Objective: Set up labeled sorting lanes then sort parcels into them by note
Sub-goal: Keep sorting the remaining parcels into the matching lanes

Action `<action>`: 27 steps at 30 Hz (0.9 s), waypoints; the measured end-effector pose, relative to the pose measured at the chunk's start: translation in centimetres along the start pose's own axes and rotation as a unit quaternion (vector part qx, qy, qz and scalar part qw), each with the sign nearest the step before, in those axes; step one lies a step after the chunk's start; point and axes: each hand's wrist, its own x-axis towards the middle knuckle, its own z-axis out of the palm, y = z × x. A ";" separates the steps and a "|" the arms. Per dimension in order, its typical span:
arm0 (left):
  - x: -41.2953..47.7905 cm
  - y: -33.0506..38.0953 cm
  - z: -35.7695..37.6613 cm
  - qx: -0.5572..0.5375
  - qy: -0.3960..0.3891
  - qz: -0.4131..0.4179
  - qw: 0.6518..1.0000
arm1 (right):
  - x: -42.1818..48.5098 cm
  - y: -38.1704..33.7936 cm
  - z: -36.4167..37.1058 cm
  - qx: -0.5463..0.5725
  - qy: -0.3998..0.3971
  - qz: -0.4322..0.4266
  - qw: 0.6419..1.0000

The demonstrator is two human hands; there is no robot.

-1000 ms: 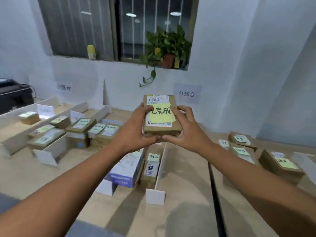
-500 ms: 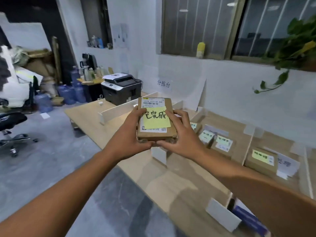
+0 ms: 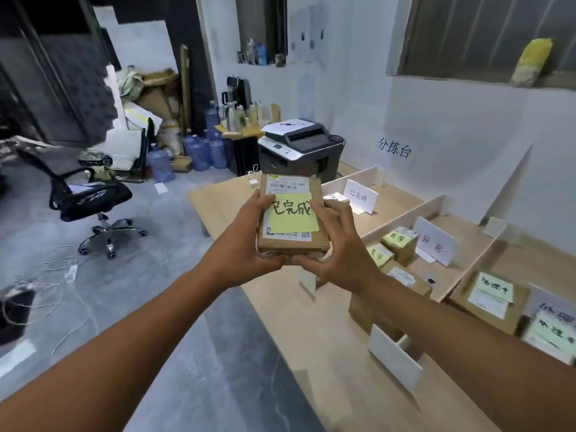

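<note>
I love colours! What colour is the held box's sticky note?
The square paper sticky note is pale yellow; head view.

A brown cardboard parcel (image 3: 293, 246) is over the pale wooden table's (image 3: 327, 369) left edge. A grey boxy printer (image 3: 300, 151) stands behind them

Thumb of left hand (image 3: 246, 243) covers the first character on the yellow note (image 3: 294, 215); shipping label (image 3: 286, 187) print on the held parcel (image 3: 293, 246) too small to read; lane parcel (image 3: 336, 198) behind it mostly hidden; right-edge parcel stack (image 3: 553, 335) cropped, its notes blurred.
</note>
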 end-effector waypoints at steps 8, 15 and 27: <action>10.3 -12.5 -2.7 -0.020 -0.014 -0.021 0.999 | 10.1 8.0 9.1 0.003 -0.012 0.027 1.000; 21.0 -25.2 -2.8 -0.065 -0.077 0.010 0.995 | 17.3 15.4 16.4 -0.060 0.004 0.092 0.994; 40.7 -32.5 11.2 -0.137 -0.294 0.104 0.940 | 17.0 29.7 15.2 -0.154 0.094 0.323 0.929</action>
